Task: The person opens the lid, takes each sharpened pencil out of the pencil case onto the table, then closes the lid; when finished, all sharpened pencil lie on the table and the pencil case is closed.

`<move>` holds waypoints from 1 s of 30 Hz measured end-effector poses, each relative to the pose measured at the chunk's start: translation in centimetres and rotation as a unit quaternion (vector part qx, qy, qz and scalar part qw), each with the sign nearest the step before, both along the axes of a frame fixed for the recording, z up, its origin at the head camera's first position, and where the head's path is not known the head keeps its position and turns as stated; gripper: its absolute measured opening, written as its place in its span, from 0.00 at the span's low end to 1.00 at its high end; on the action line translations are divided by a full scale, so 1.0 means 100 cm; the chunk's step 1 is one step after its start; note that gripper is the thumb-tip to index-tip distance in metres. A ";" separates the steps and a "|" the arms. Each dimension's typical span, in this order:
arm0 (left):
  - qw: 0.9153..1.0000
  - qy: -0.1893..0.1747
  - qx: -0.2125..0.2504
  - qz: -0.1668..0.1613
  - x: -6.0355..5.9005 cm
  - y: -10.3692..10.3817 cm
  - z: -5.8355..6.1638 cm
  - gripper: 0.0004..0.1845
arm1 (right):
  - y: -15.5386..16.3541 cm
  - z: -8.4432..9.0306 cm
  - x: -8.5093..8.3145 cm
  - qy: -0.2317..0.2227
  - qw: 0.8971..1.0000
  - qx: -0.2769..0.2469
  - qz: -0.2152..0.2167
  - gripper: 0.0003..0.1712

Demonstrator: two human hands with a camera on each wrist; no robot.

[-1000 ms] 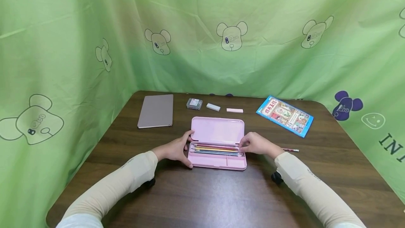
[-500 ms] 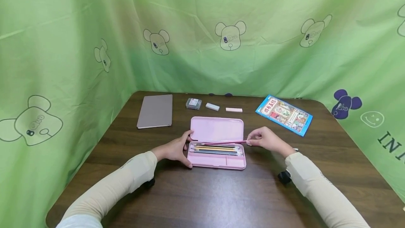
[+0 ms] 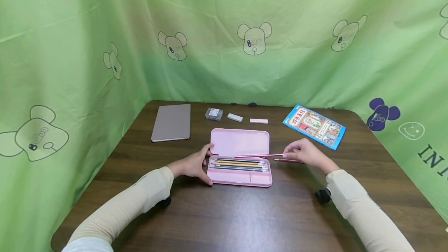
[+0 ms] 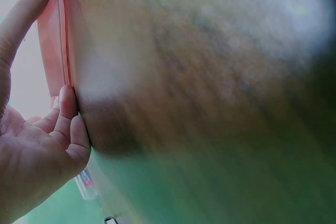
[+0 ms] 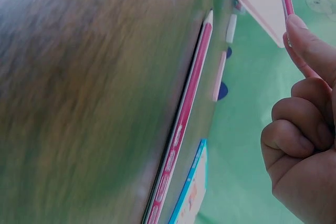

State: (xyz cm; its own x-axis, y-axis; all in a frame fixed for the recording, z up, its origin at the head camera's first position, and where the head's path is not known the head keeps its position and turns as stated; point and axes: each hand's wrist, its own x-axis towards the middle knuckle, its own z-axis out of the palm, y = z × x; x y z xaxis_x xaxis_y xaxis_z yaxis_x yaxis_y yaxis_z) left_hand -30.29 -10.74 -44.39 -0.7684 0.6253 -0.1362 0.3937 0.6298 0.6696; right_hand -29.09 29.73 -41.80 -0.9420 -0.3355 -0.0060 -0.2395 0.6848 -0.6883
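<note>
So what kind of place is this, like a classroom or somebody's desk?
Probably a staged desk setup rather than a classroom: green bear-print cloth hangs round a wooden table, and stationery is laid out on it, including an open pink pencil case, erasers and a picture book.

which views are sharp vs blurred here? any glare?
Head view: sharp, evenly lit, soft shadows under the pink pencil case and both hands; no glare. Left wrist view: the table is a smeared blur with dark corners; only the left hand reads clearly. Right wrist view: table streaked by blur; the right hand and the loose pink pencil stay readable.
</note>
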 end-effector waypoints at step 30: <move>1.000 -0.005 -0.003 0.004 0.000 0.000 0.000 0.65 | 0.072 -0.005 0.032 0.018 0.997 0.005 -0.076 0.12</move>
